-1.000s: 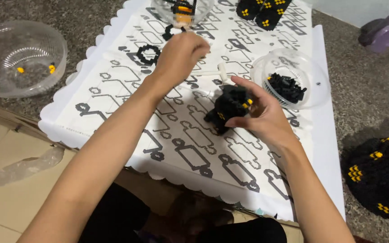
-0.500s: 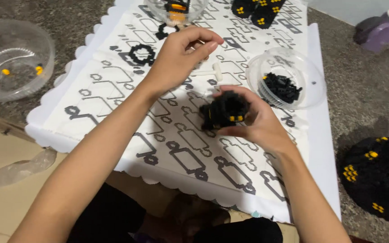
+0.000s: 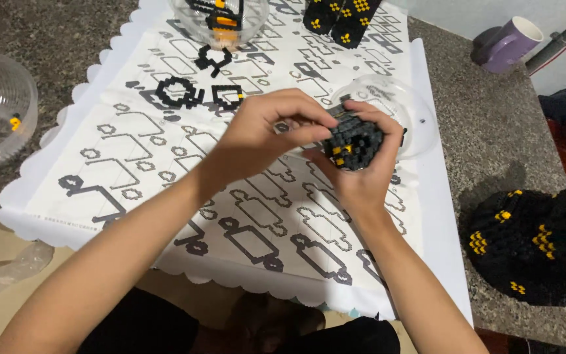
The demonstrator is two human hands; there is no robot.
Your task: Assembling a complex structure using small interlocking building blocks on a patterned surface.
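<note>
**Both hands closed on a small black block model above the pattern sheet**

Held in the right hand (image 3: 361, 174): a chunky black brick assembly (image 3: 354, 141) with a few yellow studs, cradled from below and behind, palm turned up, probably to keep it steady and its face tilted toward the eyes. Lifted clear of the sheet rather than resting on it. Right fingers (image 3: 388, 134) curled narrowly round the far side of the assembly.

Brought in from the left: the left hand (image 3: 263, 134), its fingers (image 3: 302, 118) pinched close together against the top front edge of the assembly, seemingly pressing or seating a tiny piece; whether a piece sits between them cannot be told.

Spread beneath on the worktop (image 3: 492, 124): a white scallop-edged instruction sheet (image 3: 119, 177) printed with outline diagrams, likely laid flat for reference and to catch loose parts. Just behind the hands, a clear plastic bowl (image 3: 414, 118), kept within easy reach. Further back, small finished black rings and squares (image 3: 179, 92) parked on the sheet and a second clear bowl (image 3: 185, 13) with black and orange pieces. Far left, another clear bowl (image 3: 1, 111) nearly emptied. Off the sheet to the right, a large black-and-yellow built section (image 3: 538, 242), and beyond it a purple mug (image 3: 509, 46).
</note>
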